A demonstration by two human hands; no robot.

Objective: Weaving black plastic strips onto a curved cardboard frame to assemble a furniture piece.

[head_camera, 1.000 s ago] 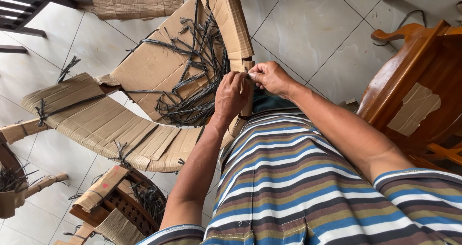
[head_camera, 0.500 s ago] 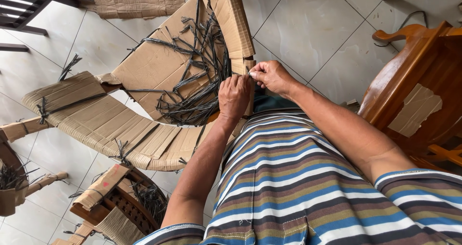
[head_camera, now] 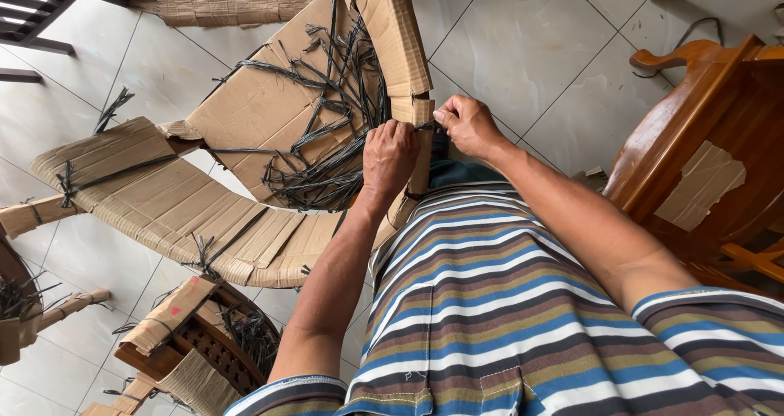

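We see 2 hands meeting at the edge of a cardboard-wrapped chair point(head_camera: 269, 114). The left hand point(head_camera: 390, 156) is clenched around a black plastic strap point(head_camera: 426, 126), and the right hand point(head_camera: 465, 126) pinches the same strap between its fingertips, just beside the left one. Many loose black straps point(head_camera: 327, 97) lie tangled on the cardboard seat. 1 bare wooden chair point(head_camera: 702, 163) stands at the right, and 1 half-wrapped wooden piece point(head_camera: 196, 334) lies below on the tiled floor point(head_camera: 523, 32).

A bare wooden chair point(head_camera: 702, 138) stands on the pale tiled floor point(head_camera: 523, 40).
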